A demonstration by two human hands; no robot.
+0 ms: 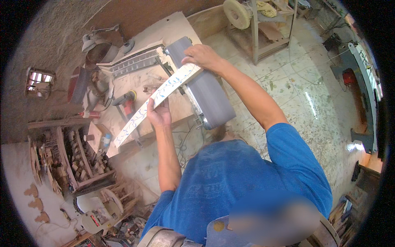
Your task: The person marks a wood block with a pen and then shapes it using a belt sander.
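A long, slightly curved white strip (pixel 168 89) patterned with blue leafy lines lies diagonally across a grey belt sander (pixel 209 100). My right hand (pixel 202 57) is closed over its upper right end, at the sanding belt. My left hand (pixel 159 111) grips the strip near its middle, thumb on top, in front of the sander. The strip's lower left end reaches over the wooden workbench (pixel 173 26). Behind it on the bench lies a power tool (pixel 127 106) with a red and grey body.
A slotted metal fence (pixel 131 61) adjoins the sander. A wooden rack (pixel 70 158) of small pieces is at lower left. A stand with a round buffing wheel (pixel 235 14) is at the back. Tiled floor (pixel 300 90) lies to my right, with a long grey machine (pixel 364 94) beyond.
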